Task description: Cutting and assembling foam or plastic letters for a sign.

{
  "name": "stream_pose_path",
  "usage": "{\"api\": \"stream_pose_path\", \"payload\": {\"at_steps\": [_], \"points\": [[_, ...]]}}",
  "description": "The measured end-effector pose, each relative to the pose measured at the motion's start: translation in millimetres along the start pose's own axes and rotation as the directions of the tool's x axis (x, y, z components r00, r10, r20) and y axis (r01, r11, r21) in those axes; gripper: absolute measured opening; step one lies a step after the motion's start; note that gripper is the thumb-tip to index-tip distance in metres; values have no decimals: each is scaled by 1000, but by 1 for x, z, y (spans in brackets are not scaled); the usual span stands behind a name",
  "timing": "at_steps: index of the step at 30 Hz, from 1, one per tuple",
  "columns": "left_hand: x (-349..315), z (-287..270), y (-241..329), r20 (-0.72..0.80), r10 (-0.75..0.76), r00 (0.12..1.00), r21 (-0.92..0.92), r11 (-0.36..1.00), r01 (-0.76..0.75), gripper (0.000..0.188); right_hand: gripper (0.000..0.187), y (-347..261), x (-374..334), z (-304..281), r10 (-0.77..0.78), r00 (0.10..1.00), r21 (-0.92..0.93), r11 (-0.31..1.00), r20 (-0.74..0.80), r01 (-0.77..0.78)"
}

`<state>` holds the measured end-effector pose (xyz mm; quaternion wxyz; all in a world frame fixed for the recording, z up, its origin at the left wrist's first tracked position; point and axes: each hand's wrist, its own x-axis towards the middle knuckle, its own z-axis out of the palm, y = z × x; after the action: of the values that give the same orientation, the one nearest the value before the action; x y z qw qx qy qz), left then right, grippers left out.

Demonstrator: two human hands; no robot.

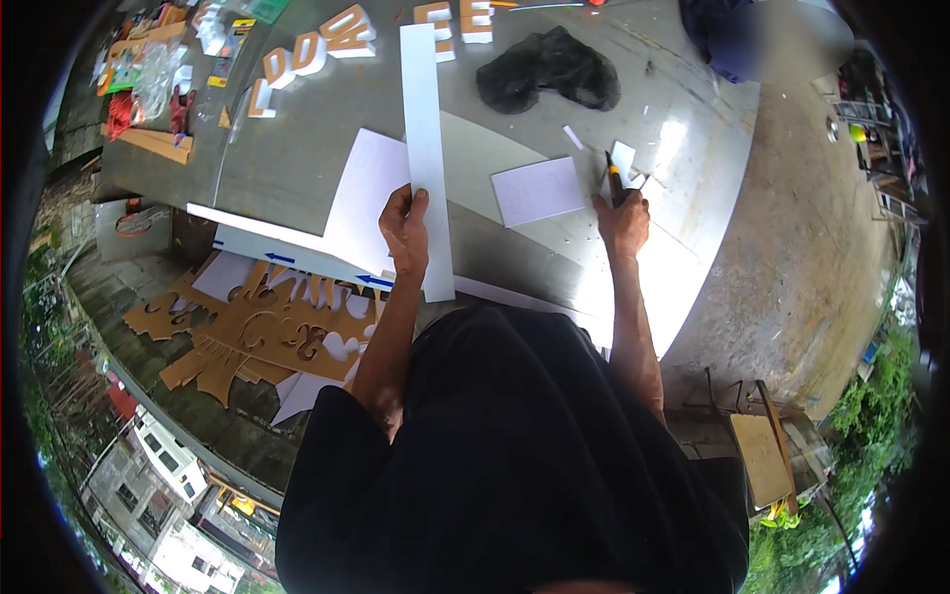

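My left hand (405, 230) is closed on the left edge of a long, flat white strip (421, 119), thumb on its face. The strip stands nearly straight up and down in view, across the metal tabletop. In my right hand (624, 224) is a utility knife (615, 176) with a yellow and black body, its tip pointing away from me. Between the hands lies a white rectangular board (538, 191) with faint lines on it. Small white offcuts (622, 155) lie around the knife. A larger white sheet (361, 198) rests beside my left hand.
White block letters with brown faces (309, 52) stand along the far side, near a crumpled black plastic bag (549, 69). Tools and plastic bags (153, 84) crowd the far left. Cut brown sheets (262, 332) lie below the table's left edge. Another person (717, 40) is at the far right.
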<state>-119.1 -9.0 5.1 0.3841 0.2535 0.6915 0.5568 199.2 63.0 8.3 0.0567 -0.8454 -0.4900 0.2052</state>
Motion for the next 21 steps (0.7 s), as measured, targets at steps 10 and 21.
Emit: {"api": "stream_pose_path", "payload": {"at_steps": [10, 21], "points": [[22, 146, 16, 524, 70, 849, 73, 989, -127, 21, 56, 33, -38, -33, 30, 992, 352, 933, 122, -72], [21, 297, 60, 746, -155, 647, 138, 987, 76, 37, 39, 84, -118, -74, 133, 964, 702, 663, 232, -261]]}}
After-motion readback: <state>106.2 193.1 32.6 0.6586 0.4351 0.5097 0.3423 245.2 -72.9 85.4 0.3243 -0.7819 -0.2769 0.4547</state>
